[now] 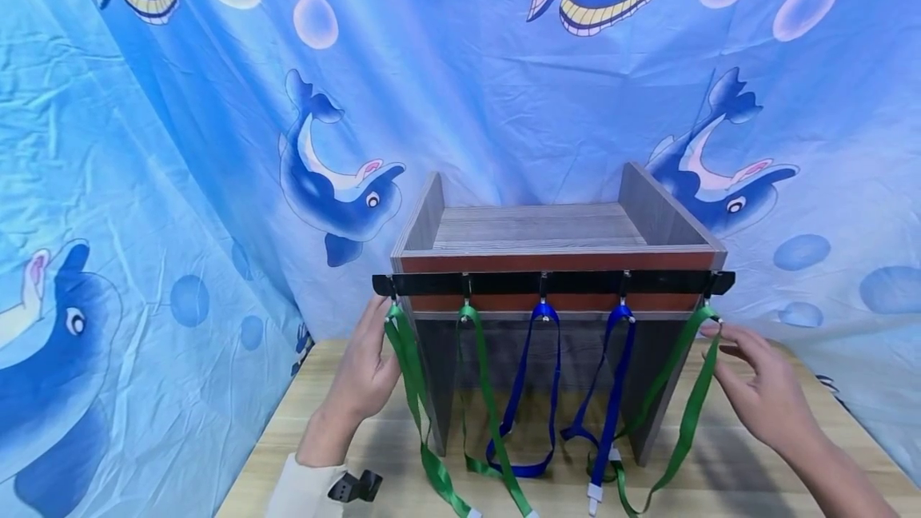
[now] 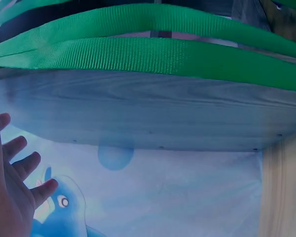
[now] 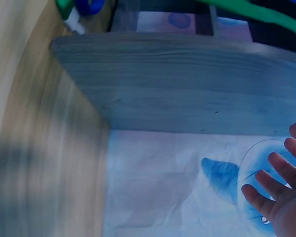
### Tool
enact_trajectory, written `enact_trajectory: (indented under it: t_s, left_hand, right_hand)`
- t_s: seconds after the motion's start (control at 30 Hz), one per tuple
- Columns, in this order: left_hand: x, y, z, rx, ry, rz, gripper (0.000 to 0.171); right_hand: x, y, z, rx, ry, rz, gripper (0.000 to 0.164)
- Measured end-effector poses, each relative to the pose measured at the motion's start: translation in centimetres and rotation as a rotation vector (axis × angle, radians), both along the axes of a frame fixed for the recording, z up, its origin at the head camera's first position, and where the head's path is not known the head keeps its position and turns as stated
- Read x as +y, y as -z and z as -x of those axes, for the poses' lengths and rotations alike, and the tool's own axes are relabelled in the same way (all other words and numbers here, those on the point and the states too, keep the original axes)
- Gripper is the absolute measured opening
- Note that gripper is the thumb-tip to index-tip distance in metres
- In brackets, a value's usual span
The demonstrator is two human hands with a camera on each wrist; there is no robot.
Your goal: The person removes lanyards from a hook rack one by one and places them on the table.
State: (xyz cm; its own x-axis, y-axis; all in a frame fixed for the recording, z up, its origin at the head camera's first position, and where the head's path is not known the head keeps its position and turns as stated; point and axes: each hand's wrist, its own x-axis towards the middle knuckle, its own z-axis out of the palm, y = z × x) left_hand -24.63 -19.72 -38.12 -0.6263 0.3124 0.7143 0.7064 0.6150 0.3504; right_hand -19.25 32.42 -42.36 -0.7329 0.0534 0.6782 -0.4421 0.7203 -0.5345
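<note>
A small grey wooden shelf unit (image 1: 540, 261) stands on a table, with a black hook rail (image 1: 504, 284) across its front. From the rail hang green lanyards, one at the left end (image 1: 412, 366), another beside it and a third at the right end (image 1: 692, 410). Two blue lanyards (image 1: 554, 374) hang between them. My left hand (image 1: 367, 366) is beside the unit's left side, its fingers spread and relaxed in the left wrist view. Beside the right end, my right hand (image 1: 770, 394) has its fingers extended; it appears near the green lanyard, contact unclear. Neither holds anything.
The wooden tabletop (image 1: 288, 438) runs under the unit. Behind and at the sides hangs a blue curtain (image 1: 475, 126) printed with dolphins, fish and bubbles. The lanyards' pale clips (image 1: 594, 492) hang low in front of the unit.
</note>
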Motion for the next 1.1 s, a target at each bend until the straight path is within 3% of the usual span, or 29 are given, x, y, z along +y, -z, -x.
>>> enact_trajectory:
  t_s: [0.2,0.43,0.6,0.73,0.93,1.0,1.1]
  left_hand:
    - [1.5,-0.9,0.0,-0.055,0.008,-0.046,0.079]
    - [3.5,-1.4,0.7,0.045,0.049,-0.125,0.101]
    - [4.6,-2.1,1.0,0.084,0.163,-0.273,0.107]
    - [5.3,-2.7,0.8,0.102,0.217,-0.338,0.112]
    - [6.1,-2.9,-0.4,-0.05,0.2,-0.45,0.112]
    - [6.3,-3.2,-0.3,-0.086,0.225,-0.51,0.106]
    - [6.6,-3.8,0.3,-0.083,0.266,-0.574,0.096]
  right_hand:
    - [-1.2,-1.0,-0.5,0.04,-0.067,0.092,0.023]
    - [-2.8,-2.3,-1.5,0.122,-0.169,0.146,0.025]
    - [-3.7,-3.2,-2.1,0.152,-0.209,0.148,0.026]
    - [-4.1,-3.4,-2.2,0.183,-0.273,0.182,0.026]
    - [-4.3,-3.3,-2.3,0.233,-0.296,0.188,0.032]
    - [-4.3,-3.3,-2.4,0.241,-0.306,0.193,0.034]
    - [-4.6,-3.3,-2.5,0.238,-0.318,0.2,0.032]
